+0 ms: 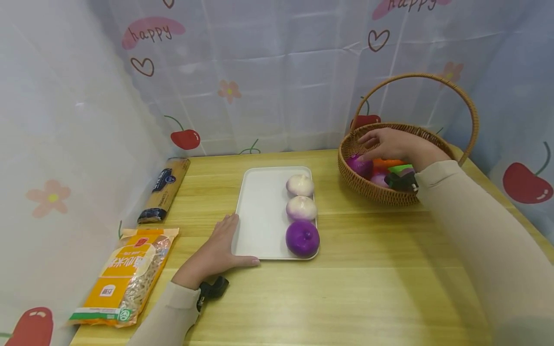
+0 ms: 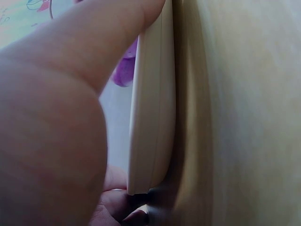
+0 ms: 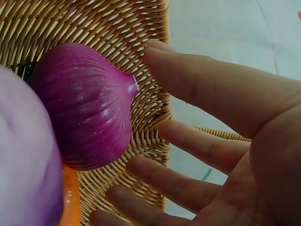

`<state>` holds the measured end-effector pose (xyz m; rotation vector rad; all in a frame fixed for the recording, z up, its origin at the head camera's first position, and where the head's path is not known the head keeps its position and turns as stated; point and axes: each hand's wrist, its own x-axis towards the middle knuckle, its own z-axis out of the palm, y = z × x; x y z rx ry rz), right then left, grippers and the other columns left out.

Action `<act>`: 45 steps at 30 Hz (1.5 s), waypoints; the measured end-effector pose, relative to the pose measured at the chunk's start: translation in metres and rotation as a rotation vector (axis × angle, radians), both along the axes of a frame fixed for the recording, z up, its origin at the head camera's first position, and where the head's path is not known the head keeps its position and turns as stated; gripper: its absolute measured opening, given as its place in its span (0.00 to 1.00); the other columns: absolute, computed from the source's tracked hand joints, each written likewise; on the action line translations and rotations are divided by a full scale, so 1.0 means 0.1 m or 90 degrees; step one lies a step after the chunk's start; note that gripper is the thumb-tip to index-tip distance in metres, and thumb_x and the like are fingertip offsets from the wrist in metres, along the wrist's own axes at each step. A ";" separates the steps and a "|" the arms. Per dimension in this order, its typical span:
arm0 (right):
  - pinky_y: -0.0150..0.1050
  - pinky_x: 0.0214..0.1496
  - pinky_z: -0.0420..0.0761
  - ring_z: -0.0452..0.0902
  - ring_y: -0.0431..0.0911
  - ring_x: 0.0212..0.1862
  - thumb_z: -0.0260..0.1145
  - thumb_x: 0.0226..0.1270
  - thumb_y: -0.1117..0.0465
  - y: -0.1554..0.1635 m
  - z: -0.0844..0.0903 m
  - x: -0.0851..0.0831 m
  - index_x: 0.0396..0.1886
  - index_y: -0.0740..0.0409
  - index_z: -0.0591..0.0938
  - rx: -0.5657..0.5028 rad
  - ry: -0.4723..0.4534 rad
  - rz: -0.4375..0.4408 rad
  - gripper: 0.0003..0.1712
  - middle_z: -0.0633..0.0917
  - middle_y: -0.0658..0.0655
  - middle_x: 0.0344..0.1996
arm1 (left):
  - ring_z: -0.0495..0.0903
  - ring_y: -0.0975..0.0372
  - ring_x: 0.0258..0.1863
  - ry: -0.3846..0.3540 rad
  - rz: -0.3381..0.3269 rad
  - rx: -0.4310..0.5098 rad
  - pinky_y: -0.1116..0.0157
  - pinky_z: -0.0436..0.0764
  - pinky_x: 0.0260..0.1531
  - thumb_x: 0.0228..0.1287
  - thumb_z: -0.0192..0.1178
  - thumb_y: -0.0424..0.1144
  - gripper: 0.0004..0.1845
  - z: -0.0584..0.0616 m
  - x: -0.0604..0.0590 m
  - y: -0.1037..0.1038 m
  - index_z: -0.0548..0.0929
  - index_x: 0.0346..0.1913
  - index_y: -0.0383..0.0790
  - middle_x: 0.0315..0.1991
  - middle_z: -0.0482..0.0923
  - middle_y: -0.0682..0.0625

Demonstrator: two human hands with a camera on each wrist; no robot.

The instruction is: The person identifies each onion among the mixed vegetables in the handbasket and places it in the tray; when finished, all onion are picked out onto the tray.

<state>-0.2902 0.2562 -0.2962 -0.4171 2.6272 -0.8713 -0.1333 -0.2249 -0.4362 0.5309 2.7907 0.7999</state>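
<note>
With the left hand [image 1: 215, 252] resting flat-fingered against the near-left rim of the white rectangular plastic tray [image 1: 259, 211] on the desk, the right hand [image 1: 389, 144], fingers spread and holding nothing, reaches the smooth purple onion [image 3: 84, 106] in the far-right woven wicker basket [image 1: 368, 185], where it could roll away.

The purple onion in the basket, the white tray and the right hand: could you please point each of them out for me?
purple onion [image 3: 84, 106], right wrist view, on its ribbed side.
white tray [image 1: 259, 211], head view, on its bare left half.
right hand [image 1: 389, 144], head view, on the back of the hand over the basket.
</note>
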 end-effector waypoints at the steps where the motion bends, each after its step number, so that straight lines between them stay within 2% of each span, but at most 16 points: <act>1: 0.67 0.68 0.72 0.65 0.70 0.71 0.73 0.74 0.52 0.00 0.00 0.00 0.77 0.67 0.67 -0.001 -0.002 0.001 0.42 0.69 0.74 0.72 | 0.36 0.44 0.83 -0.001 0.000 0.000 0.47 0.40 0.79 0.48 0.74 0.75 0.77 0.00 0.00 0.00 0.45 0.84 0.27 0.84 0.41 0.35; 8: 0.66 0.67 0.72 0.66 0.69 0.71 0.73 0.74 0.51 0.00 -0.02 -0.01 0.78 0.67 0.66 -0.010 -0.023 0.008 0.43 0.68 0.71 0.74 | 0.36 0.44 0.83 -0.001 0.000 0.001 0.46 0.40 0.79 0.49 0.73 0.76 0.77 -0.02 0.00 -0.02 0.45 0.84 0.27 0.84 0.41 0.35; 20: 0.67 0.68 0.71 0.64 0.70 0.72 0.73 0.74 0.55 0.01 -0.07 -0.04 0.78 0.69 0.65 -0.028 -0.043 0.003 0.43 0.67 0.75 0.73 | 0.35 0.45 0.83 -0.004 -0.001 0.002 0.47 0.38 0.79 0.49 0.73 0.76 0.76 0.00 0.00 -0.01 0.44 0.84 0.28 0.84 0.40 0.36; 34: 0.67 0.68 0.72 0.65 0.70 0.71 0.73 0.74 0.56 0.02 -0.13 -0.10 0.78 0.69 0.65 -0.019 -0.039 0.007 0.42 0.68 0.75 0.73 | 0.35 0.45 0.83 -0.004 0.005 -0.001 0.47 0.40 0.79 0.49 0.74 0.75 0.76 0.00 0.00 -0.01 0.44 0.84 0.29 0.84 0.40 0.36; 45: 0.64 0.66 0.74 0.69 0.69 0.69 0.71 0.75 0.60 0.02 -0.15 -0.08 0.76 0.67 0.69 -0.021 -0.054 0.020 0.36 0.69 0.76 0.72 | 0.36 0.44 0.83 0.001 -0.006 0.001 0.47 0.39 0.79 0.49 0.74 0.75 0.76 0.01 -0.01 0.00 0.45 0.83 0.26 0.84 0.40 0.35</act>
